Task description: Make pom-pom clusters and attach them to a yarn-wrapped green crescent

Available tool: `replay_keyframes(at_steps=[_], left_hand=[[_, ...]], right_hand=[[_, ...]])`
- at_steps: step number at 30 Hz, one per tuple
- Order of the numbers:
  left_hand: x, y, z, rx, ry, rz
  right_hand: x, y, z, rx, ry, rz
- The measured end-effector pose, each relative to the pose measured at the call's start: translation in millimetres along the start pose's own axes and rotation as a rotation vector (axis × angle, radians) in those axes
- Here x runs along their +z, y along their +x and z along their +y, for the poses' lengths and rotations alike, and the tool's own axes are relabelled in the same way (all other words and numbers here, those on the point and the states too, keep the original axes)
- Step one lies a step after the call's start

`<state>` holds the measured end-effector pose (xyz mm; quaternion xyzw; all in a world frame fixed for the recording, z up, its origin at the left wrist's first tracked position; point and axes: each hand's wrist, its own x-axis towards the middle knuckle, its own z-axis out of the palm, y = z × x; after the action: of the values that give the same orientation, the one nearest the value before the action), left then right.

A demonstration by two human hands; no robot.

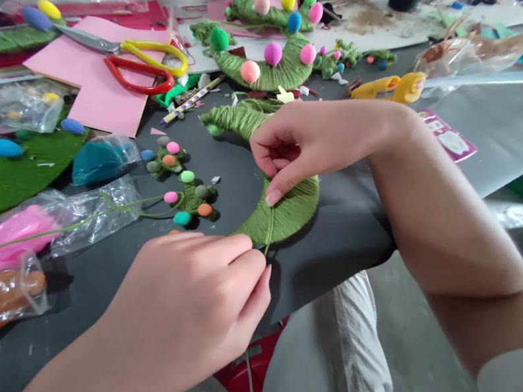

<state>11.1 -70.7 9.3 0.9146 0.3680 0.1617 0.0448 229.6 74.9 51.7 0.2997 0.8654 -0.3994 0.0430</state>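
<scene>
A crescent shape wrapped in green yarn (284, 212) lies on the dark table sheet (347, 228), its far end (233, 118) curving away from me. My right hand (312, 140) is closed over its middle, thumb and fingers pressing on the wrapped yarn. My left hand (199, 300) pinches the near tip of the crescent, where a loose green yarn strand (270, 231) runs up to the wrapping.
Finished green yarn crescents with coloured pom-poms (269, 64) lie at the back. Red and yellow scissors (144, 65) rest on pink paper (97, 83). A yellow glue gun (391, 88) is at right. Plastic bags of pom-poms (27, 232) and small pom-pom clusters (189, 201) sit at left.
</scene>
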Motion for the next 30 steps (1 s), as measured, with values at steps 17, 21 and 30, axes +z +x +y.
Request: replay_keyframes(at_steps=[17,21,30], left_hand=[[2.5,0.0,0.4,-0.018,-0.009,-0.007],[1.6,0.9,0.4,-0.007,-0.006,-0.005],[1.8,0.0,-0.4,-0.021,-0.018,-0.021]], right_hand=[[-0.5,-0.8,-0.7,-0.003,-0.014,-0.007],[0.9,-0.3,-0.9,-0.009,-0.028,-0.001],[4.0,1.4,-4.8,0.036,-0.099,-0.01]])
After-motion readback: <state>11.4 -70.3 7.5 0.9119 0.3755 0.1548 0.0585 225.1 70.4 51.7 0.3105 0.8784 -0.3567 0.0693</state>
